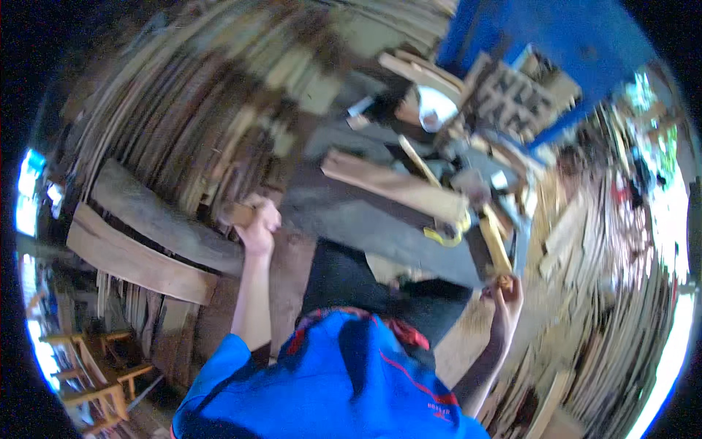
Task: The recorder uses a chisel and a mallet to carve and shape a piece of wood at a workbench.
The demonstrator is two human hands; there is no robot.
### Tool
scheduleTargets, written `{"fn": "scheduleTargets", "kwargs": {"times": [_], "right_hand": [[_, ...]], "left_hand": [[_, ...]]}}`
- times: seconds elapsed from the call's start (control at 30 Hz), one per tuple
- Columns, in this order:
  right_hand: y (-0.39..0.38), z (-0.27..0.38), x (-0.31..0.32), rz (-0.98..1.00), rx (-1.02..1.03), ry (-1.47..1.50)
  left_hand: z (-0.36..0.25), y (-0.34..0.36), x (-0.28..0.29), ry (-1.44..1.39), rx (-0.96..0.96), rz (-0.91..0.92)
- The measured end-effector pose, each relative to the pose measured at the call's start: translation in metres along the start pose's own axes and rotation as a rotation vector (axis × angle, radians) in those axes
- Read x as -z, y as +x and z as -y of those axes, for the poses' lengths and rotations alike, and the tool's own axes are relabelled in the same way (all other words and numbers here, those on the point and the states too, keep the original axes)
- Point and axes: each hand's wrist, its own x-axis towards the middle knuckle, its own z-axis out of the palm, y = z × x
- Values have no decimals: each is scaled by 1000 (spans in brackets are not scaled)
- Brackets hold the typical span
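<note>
Yellowish wooden strip (496,241) is seen right of the frame's middle, slanted along the right end of a grey worktop (431,252), with its lower end met by the right hand (506,290). The fingers of that hand are bent inward at the strip's end; whether the strip is pinched or only touched cannot be told.

Left of the frame's middle, the left hand (257,223) is raised with its fingers curled. A brown, block-like shape (238,214) is seen against the fingers, but it is blurred, and whether it is gripped cannot be told.

On the worktop, a broad wooden board (391,184) is laid at a slant, with a thinner wooden stick (419,161) just above it. A yellow curved object (447,235) is placed near the board's right end. Farther up, a white rounded object (436,110) is seen, and a lettered panel (515,99) is propped before a blue surface (556,36) at the upper right.

Long planks (168,102) are massed in the upper left. Orange-brown wooden frames (102,399) are shown at the lower left.
</note>
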Motion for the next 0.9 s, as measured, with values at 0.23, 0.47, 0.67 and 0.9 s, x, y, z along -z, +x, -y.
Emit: {"fn": "scheduleTargets", "kwargs": {"times": [0.23, 0.47, 0.67, 0.9], "right_hand": [[9, 1, -4, -106, 84, -675], [20, -19, -5, -45, 43, -962], [40, -56, -18, 29, -219, -549], [51, -83, -67, 221, -45, -545]], "left_hand": [[-25, -2, -12, 80, -14, 10], [-38, -24, -1, 120, -46, -16], [-42, -20, 17, 147, -38, -79], [-35, -11, 25, 141, -25, -107]]}}
